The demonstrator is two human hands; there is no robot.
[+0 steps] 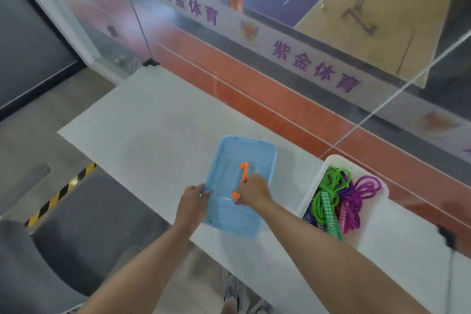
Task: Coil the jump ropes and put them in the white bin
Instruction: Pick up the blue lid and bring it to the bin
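From the head camera we see our right hand (251, 190) curled round the orange handle (242, 178) of the blue lid (226, 214), our left hand (193, 199) pinching that lid's left edge. Right of the lid, the white bin (377, 232) holds coiled green (327, 191) and purple jump ropes (362, 194) on the white table (142, 120)

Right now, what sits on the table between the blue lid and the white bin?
Nothing: in the head view only bare white table separates the blue lid from the white bin. The right forearm crosses above that gap.
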